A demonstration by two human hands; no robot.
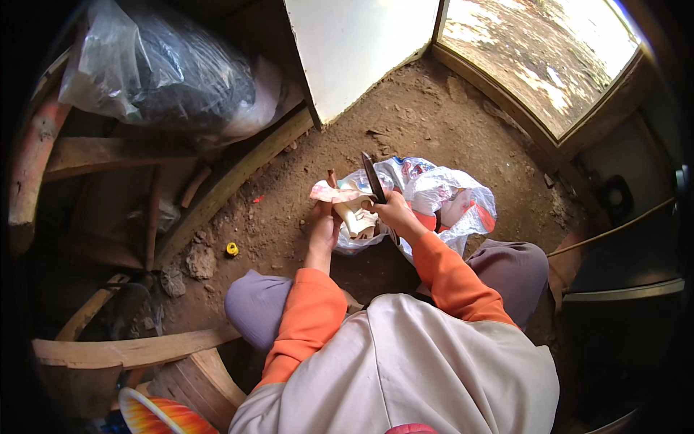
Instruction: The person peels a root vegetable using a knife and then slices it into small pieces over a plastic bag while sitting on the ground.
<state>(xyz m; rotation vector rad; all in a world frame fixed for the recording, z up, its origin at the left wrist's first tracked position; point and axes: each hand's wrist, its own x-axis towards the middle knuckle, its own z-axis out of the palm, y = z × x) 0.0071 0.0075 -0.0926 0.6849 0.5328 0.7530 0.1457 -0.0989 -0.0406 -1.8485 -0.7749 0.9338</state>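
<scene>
Both my hands meet over white plastic bags on the dirt floor. My left hand [324, 230] grips a pale, partly peeled root [349, 217], which looks like cassava. A broad strip of pinkish-white peel [331, 191] curls off above the fingers. My right hand [398, 213] holds a knife [373, 176], its dark blade pointing up and away from me, with the thumb near the root. Beneath the root, a thin clear plastic bag [349, 249] holds pale scraps. To its right, a crumpled white plastic bag [434, 183] with orange-red patches lies gaping; its contents are only partly visible.
A yellow plastic cap [232, 249] and a stone [200, 261] lie on the floor at left. A wooden beam [233, 190] runs below a plastic-wrapped bundle [179, 70]. Ahead are a white panel [363, 49] and a doorway's wooden sill [499, 97].
</scene>
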